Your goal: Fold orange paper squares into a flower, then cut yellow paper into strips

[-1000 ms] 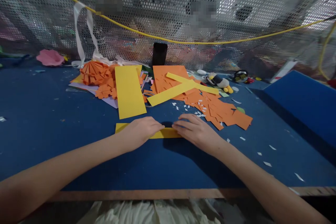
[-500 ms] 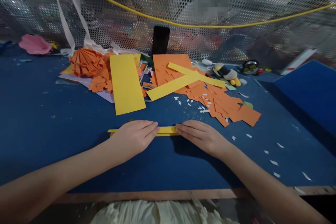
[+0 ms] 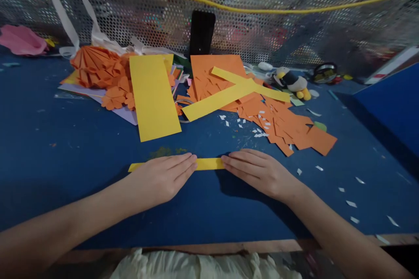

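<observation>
A narrow folded strip of yellow paper (image 3: 209,164) lies crosswise on the blue table (image 3: 196,209). My left hand (image 3: 165,175) covers its left part, fingers pressed together and closed on it; its left end sticks out past the wrist side. At the right end my right hand (image 3: 258,172) grips the strip with closed fingers, hiding that end. Between my fingertips the middle of the strip shows flat. Beyond my left hand lies a wide yellow paper sheet (image 3: 155,100). Yellow paper strips (image 3: 216,101) rest on cut orange paper pieces (image 3: 278,122).
Folded orange paper flowers (image 3: 98,67) sit at back left, near a pink paper shape (image 3: 22,40). A black phone (image 3: 202,32) leans on the perforated metal screen (image 3: 131,17). A plush toy (image 3: 293,83), a tape roll (image 3: 325,72) and a blue panel (image 3: 393,87) stand right. White scraps are scattered about.
The strip's two visible layers have come together into one flat band under my fingers. Both hands have stayed on it; the camera view has tilted slightly down.
</observation>
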A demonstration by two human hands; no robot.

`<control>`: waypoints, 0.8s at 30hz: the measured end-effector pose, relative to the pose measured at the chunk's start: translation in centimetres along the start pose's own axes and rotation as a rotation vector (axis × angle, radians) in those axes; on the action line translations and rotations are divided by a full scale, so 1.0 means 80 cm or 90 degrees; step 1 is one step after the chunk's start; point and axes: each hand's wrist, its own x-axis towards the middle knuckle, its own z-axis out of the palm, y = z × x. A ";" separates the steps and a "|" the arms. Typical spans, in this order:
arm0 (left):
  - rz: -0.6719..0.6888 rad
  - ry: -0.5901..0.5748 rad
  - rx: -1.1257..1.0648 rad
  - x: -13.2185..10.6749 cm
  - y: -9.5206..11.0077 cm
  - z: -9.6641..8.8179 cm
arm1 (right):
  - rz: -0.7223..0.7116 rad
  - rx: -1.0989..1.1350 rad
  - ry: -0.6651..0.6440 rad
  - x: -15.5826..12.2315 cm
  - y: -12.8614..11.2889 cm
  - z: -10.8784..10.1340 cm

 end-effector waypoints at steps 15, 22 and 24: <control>0.006 -0.014 0.026 0.003 0.004 0.001 | 0.026 0.016 -0.048 -0.001 0.003 -0.002; 0.024 -0.032 0.039 0.004 0.004 -0.002 | 0.022 0.007 -0.039 0.003 0.000 -0.003; 0.029 -0.037 0.046 0.003 0.004 -0.003 | 0.022 0.001 -0.044 0.004 0.000 -0.004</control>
